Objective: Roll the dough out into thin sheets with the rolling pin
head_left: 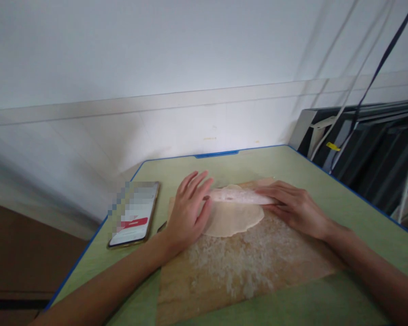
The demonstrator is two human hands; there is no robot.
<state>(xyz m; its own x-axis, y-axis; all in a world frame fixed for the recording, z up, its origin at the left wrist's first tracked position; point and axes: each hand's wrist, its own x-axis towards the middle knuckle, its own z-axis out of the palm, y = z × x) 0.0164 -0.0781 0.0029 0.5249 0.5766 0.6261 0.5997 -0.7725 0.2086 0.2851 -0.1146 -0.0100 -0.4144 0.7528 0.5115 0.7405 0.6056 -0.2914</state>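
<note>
A flour-dusted rolling pin [238, 196] lies crosswise over a thin, flat sheet of dough [233, 219]. My right hand [292, 206] grips the pin's right end, fingers over the top and thumb beneath. At the other end is my left hand [190, 208], its fingers stretched and apart, with the pin's tip between thumb and forefinger. Whether that palm presses on the pin, I cannot tell. The dough's left edge is partly hidden by my left hand. Under the dough is a brown board or mat [183, 290], strewn with white flour [238, 267].
A phone [136, 217] with a lit screen lies left of the mat on the green, blue-edged table [258, 165]. A dark thin object pokes out beside my left wrist. Dark flat panels [377, 149] and hanging cables [377, 72] stand right of the table; a white wall [177, 127] is behind.
</note>
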